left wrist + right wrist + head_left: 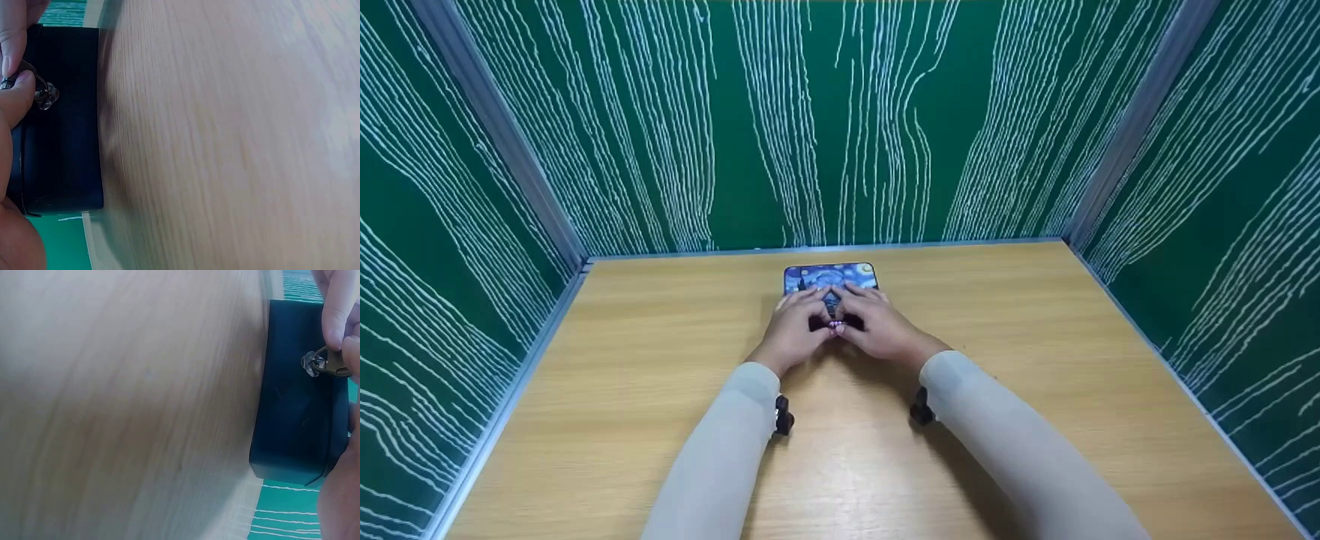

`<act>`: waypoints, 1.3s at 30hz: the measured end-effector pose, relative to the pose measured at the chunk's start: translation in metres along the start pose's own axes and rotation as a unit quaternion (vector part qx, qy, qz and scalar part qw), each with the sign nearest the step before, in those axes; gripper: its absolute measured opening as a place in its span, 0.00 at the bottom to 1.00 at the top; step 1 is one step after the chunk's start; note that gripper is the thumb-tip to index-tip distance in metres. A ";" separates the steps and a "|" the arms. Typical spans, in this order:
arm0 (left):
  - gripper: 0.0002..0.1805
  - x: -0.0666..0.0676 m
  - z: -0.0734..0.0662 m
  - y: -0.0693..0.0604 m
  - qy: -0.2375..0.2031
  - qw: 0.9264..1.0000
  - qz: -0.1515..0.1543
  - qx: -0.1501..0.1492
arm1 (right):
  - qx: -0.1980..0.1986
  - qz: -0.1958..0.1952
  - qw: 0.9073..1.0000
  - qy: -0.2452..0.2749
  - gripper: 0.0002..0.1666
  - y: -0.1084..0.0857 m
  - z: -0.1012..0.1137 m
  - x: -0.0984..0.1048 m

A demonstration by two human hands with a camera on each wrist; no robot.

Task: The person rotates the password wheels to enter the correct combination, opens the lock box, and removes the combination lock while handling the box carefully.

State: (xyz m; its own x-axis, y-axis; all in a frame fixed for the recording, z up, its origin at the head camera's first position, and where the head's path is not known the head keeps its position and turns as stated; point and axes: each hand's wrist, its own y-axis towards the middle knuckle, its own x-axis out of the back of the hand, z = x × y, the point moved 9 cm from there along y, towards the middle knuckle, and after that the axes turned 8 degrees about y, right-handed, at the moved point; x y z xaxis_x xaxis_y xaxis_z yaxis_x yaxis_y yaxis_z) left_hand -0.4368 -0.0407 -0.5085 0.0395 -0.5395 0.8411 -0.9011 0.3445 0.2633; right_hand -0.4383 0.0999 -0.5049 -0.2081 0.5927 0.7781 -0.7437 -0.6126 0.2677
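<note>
A dark box (292, 399) with a starry-night picture on its lid (829, 276) sits toward the back of the table. On its front, a small clear clasp (49, 97) carries a brass-coloured padlock (337, 363) by its shackle. My left hand (793, 328) and my right hand (885, 328) meet at this front side. Both thumbs pinch the padlock between them, while other fingers reach over onto the lid. How the fingertips behind the padlock lie is partly hidden.
The box stands on a light wooden table (675, 330). Green panels with white wavy lines (825, 150) enclose the back and both sides, joined by grey metal posts (510, 127). A small black device (784, 416) is strapped at each wrist.
</note>
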 end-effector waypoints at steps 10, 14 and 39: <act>0.07 -0.001 0.000 0.000 -0.007 1.000 0.002 0.005 | -0.011 0.004 1.000 0.008 0.10 -0.002 0.000 0.000; 0.07 -0.002 0.000 0.000 -0.002 1.000 0.003 0.003 | -0.021 0.006 1.000 0.007 0.10 -0.003 -0.002 0.000; 0.07 -0.003 0.005 0.000 -0.011 1.000 0.007 0.019 | -0.047 0.017 0.999 0.005 0.08 -0.002 -0.006 -0.003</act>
State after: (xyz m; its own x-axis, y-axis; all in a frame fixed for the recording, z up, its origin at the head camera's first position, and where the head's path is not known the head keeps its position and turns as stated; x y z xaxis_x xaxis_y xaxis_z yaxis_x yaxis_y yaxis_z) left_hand -0.4393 -0.0426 -0.5134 0.0176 -0.5509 0.8344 -0.9171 0.3235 0.2330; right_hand -0.4402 0.1025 -0.5111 -0.2408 0.5775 0.7801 -0.7923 -0.5812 0.1858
